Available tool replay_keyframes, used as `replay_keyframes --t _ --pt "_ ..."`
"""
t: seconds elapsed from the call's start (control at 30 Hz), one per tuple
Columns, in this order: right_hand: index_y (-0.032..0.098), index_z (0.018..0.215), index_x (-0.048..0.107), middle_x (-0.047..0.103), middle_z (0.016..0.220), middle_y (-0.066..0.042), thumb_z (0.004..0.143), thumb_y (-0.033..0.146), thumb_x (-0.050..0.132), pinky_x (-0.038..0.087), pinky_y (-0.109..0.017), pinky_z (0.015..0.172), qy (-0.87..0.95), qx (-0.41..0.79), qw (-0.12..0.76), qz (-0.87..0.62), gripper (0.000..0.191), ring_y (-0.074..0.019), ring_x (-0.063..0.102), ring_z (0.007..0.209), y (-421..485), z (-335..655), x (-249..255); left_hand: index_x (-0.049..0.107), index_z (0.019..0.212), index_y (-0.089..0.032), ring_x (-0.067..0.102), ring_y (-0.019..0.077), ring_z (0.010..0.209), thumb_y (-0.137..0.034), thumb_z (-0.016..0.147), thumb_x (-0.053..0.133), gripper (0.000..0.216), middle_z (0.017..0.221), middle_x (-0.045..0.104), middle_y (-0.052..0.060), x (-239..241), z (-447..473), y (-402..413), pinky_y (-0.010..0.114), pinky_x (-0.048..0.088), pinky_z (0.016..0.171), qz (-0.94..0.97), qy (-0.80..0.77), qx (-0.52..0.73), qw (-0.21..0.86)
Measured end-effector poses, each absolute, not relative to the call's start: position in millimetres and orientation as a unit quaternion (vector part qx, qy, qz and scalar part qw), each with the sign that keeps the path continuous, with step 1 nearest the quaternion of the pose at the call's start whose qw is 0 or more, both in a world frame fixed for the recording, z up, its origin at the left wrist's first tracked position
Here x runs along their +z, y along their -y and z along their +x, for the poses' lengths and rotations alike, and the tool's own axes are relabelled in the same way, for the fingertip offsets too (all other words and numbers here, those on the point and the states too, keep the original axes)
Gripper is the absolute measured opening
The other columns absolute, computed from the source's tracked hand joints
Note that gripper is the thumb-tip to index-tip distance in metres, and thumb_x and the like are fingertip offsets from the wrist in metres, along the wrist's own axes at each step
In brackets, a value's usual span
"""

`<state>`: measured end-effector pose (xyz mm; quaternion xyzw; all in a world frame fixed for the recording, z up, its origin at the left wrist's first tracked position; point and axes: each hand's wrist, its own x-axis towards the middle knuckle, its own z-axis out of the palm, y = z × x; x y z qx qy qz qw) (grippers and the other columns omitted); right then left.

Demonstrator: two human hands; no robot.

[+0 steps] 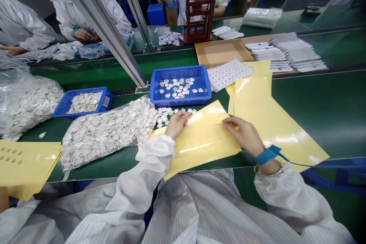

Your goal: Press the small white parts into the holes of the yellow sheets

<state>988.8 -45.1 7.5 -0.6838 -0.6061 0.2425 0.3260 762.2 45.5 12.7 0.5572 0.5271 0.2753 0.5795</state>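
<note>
Currently busy over a yellow sheet (204,141) at the near edge of the green counter (323,103), with one corner poking just past that edge. Holding the left hand (176,124) on the sheet's left side, fingers curled close; cannot tell whether pinching it. Holding the right hand (245,134) over its right side, thumb and fingertips drawn together; cannot tell around what, if anything. Looks light, thin and bendy, probably slippery on the glossy face and easily creased; best held lightly by opposite edges, away from the middle.
</note>
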Motion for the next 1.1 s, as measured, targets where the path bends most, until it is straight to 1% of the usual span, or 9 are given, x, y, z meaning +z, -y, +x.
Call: replay_keyframes --t 0.1,0.2,0.3,0.57,0.63,0.73,0.87,0.97,1.1 --pt "0.021 0.088 0.065 0.067 0.091 -0.004 0.081 0.033 0.057 0.050 -0.036 0.076 0.635 0.196 0.251 -0.704 0.016 -0.0221 0.062 0.085 52 1012 -4 0.062 0.101 -0.020 0.059 0.0178 0.068 -0.031 0.087 0.046 0.025 0.075 0.065 0.005 8 757 -57 0.027 0.040 0.062 0.735 -0.580 0.171 0.306" --pt "0.022 0.088 0.066 0.066 0.094 -0.004 0.082 0.033 0.057 0.050 -0.035 0.078 0.659 0.182 0.240 -0.689 0.016 -0.0217 0.062 0.089 58 1019 -8 0.059 0.117 -0.025 0.063 0.0265 0.084 -0.035 0.089 0.042 0.035 0.095 0.070 0.008 6 757 -58 0.033 0.042 0.071 0.803 -0.570 0.042 0.168" --pt "0.022 0.088 0.068 0.066 0.094 -0.004 0.082 0.036 0.057 0.050 -0.034 0.077 0.652 0.190 0.245 -0.691 0.019 -0.0215 0.062 0.088 59 1017 -7 0.059 0.119 -0.026 0.064 0.0275 0.091 -0.035 0.090 0.038 0.037 0.108 0.068 0.008 5 758 -56 0.034 0.043 0.074 0.816 -0.561 0.017 0.141" --pt "0.024 0.076 0.070 0.068 0.087 0.000 0.078 0.033 0.061 0.049 -0.032 0.073 0.604 0.229 0.253 -0.720 0.012 -0.0194 0.062 0.082 44 1012 -10 0.065 0.112 -0.023 0.062 0.0244 0.095 -0.030 0.090 0.038 0.035 0.110 0.068 0.007 0 748 -64 0.031 0.043 0.079 0.810 -0.565 0.061 0.146" --pt "0.024 0.074 0.069 0.068 0.086 0.000 0.076 0.032 0.063 0.049 -0.031 0.070 0.594 0.245 0.247 -0.726 0.011 -0.0189 0.062 0.079 41 1010 -9 0.068 0.105 -0.023 0.062 0.0237 0.094 -0.030 0.089 0.039 0.033 0.109 0.068 0.007 2 745 -66 0.030 0.042 0.078 0.807 -0.563 0.084 0.157" --pt "0.023 0.072 0.068 0.068 0.082 0.000 0.074 0.032 0.063 0.048 -0.030 0.066 0.584 0.250 0.231 -0.737 0.010 -0.0187 0.062 0.075 42 1003 -6 0.069 0.095 -0.020 0.062 0.0216 0.081 -0.033 0.087 0.042 0.031 0.091 0.070 0.007 12 743 -64 0.029 0.041 0.073 0.774 -0.577 0.148 0.214" --pt "0.022 0.072 0.065 0.068 0.080 0.000 0.074 0.034 0.063 0.048 -0.030 0.065 0.572 0.262 0.240 -0.739 0.013 -0.0180 0.062 0.074 47 996 -6 0.063 0.085 -0.017 0.044 0.0105 0.047 -0.038 0.081 0.049 0.026 0.056 0.053 -0.002 28 751 -44 0.024 0.034 0.051 0.658 -0.557 0.227 0.453" --pt "0.021 0.085 0.064 0.067 0.078 0.000 0.073 0.036 0.064 0.050 -0.029 0.066 0.555 0.276 0.270 -0.737 0.019 -0.0167 0.062 0.071 50 995 -8 0.058 0.080 -0.016 0.025 0.0051 0.038 -0.038 0.078 0.052 0.023 0.051 0.040 -0.006 31 766 -23 0.020 0.020 0.041 0.542 -0.507 0.202 0.639" --pt "0.021 0.089 0.065 0.067 0.078 -0.002 0.074 0.037 0.063 0.051 -0.030 0.065 0.570 0.267 0.262 -0.731 0.023 -0.0169 0.062 0.069 55 995 -7 0.056 0.075 -0.015 0.023 0.0034 0.038 -0.038 0.074 0.057 0.023 0.050 0.039 -0.007 21 781 -6 0.019 0.014 0.040 0.492 -0.497 0.159 0.696"
